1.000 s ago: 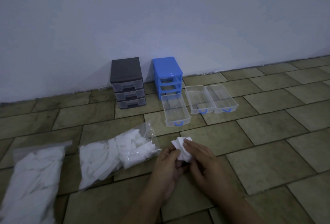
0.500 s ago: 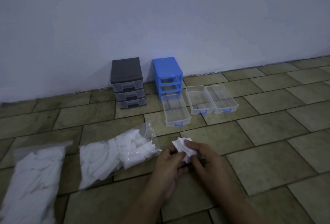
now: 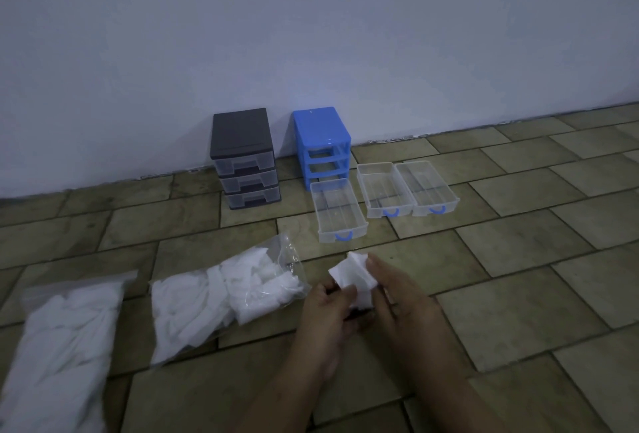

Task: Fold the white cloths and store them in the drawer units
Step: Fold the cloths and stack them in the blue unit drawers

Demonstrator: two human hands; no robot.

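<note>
Being held just above the tiled floor, low and centre in the head view: a small white cloth, partly folded, its upper corner sticking up toward the drawers. Gripping its left edge from below and beside, with fingers curled round the fabric: the left hand. Pinching its right side, with the thumb lying on top of the cloth and the fingers tucked under: the right hand. Sitting close together, the two hands, almost touching beneath the cloth. Lying just left of the hands on the floor: a clear plastic bag stuffed with more white cloths, its open mouth pointing toward the hands. Lying farther left, partly cut by the frame edge: a second clear bag, also filled with white cloths. Resting on the tiles just beyond the held cloth: a clear drawer with a blue handle, pulled out of its unit. Sitting side by side to its right, touching each other: two more clear drawers and, each with a blue handle facing the person. Standing against the wall behind the first drawer: the blue drawer unit, its three slots showing open. Standing near it on the left, also at the wall: the black drawer unit, all three clear drawers sitting pushed in.
</note>
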